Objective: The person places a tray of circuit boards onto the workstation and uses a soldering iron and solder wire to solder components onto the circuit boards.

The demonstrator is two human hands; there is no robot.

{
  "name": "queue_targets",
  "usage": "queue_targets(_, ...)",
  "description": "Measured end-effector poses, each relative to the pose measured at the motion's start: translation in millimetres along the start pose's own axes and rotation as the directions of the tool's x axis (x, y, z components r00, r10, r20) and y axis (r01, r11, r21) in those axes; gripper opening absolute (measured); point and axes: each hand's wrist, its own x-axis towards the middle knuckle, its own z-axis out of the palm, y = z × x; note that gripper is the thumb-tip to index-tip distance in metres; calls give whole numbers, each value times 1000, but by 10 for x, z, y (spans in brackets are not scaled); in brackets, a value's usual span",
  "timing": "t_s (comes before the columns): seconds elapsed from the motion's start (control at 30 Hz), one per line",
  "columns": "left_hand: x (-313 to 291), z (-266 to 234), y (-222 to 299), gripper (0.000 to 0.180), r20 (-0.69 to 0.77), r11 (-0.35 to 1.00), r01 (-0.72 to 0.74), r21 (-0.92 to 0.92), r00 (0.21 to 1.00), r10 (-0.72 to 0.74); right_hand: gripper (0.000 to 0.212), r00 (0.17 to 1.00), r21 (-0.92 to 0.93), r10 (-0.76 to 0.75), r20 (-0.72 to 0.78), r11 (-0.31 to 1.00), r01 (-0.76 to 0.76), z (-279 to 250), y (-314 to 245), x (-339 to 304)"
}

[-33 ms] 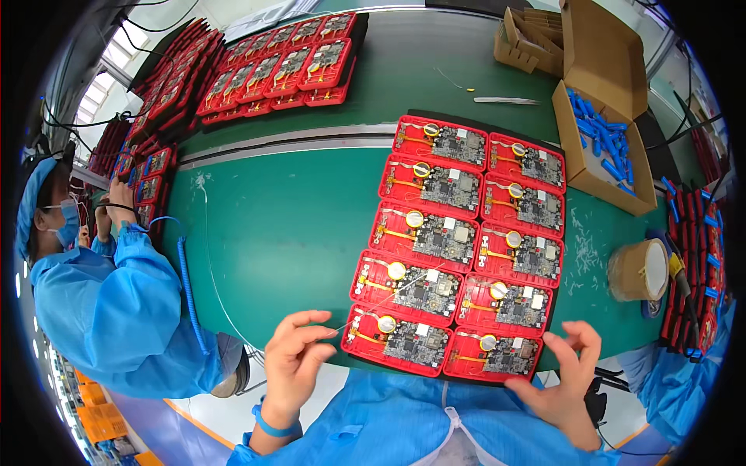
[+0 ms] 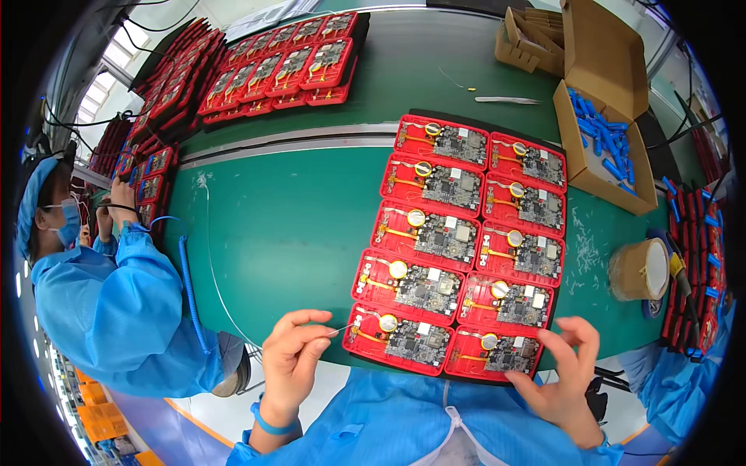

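My left hand (image 2: 294, 353) pinches the end of a thin white strand (image 2: 340, 330) at the left edge of the nearest row of red cases. My right hand (image 2: 571, 369) rests by the near right corner of the lower right red case (image 2: 536, 371), thumb and fingertips spread at its edges; whether they press on it I cannot tell. Several open red cases stand in two columns on a black tray (image 2: 559, 307). Each holds a grey circuit board (image 2: 420, 343), a round yellow-rimmed coin cell (image 2: 388, 323) and an orange ribbon cable (image 2: 371, 334).
A long white strand (image 2: 210, 248) curves over the green mat (image 2: 272, 202). At the right are a box of blue cylinders (image 2: 602, 147), a tape roll (image 2: 641, 270), white scraps (image 2: 584, 252) and tweezers (image 2: 507, 100). More red cases (image 2: 272, 70) stand far left. A co-worker (image 2: 116, 287) sits left.
The strand in my left hand stretched across the near cases before; now only a short end shows at their left edge. My right hand has shifted slightly upward.
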Motion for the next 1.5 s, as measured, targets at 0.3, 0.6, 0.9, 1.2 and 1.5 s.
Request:
queue_targets(0.3, 161, -166, 45, 11, -36, 999, 5, 44, 999, -3, 42, 830, 111, -424, 362, 904, 414, 656, -464, 489)
queue_targets(0.6, 153, -129, 113, 9, 2, 996, 30, 85, 1000, -31, 33, 904, 159, -405, 138, 910, 383, 384, -227, 469)
queue_targets(0.9, 219, 77, 73, 12, -93, 993, 52, -103, 994, -62, 20, 279, 671, 717, -639, 697, -253, -821, 1177, -284)
queue_targets(1.2, 252, 221, -71, 11, -70, 968, 112, -223, 989, -131, 29, 300, 688, 745, -596, 666, -289, -1111, 1912, -165)
queue_targets(1.5, 285, 232, -102, 12, -80, 994, 47, -94, 995, -54, 23, 382, 694, 683, -622, 707, -134, -1111, 2036, -162)
